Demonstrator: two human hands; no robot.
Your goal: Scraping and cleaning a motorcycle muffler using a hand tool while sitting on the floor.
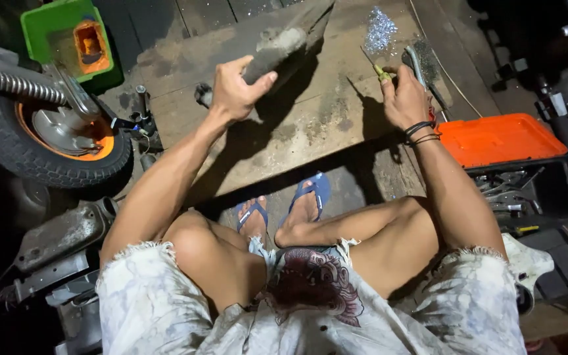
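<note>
gripping a grey part [283, 47] over the plank [310, 125], left hand [235, 92] hides its lower end. right hand [403, 98] closed on a thin tool [382, 73], tip hard to make out against glitter [380, 29].

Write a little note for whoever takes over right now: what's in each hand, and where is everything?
Left hand: fingers closed on a grey, dusty curved metal part, held above the wooden platform.
Right hand: gripping a yellow-handled tool, its tip towards a pile of shiny shavings.
Orange-lidded toolbox sits open to the right; a wheel with an orange rim lies to the left.
Done: shavings lie on the wood. Left: the part is still coated grey.
</note>
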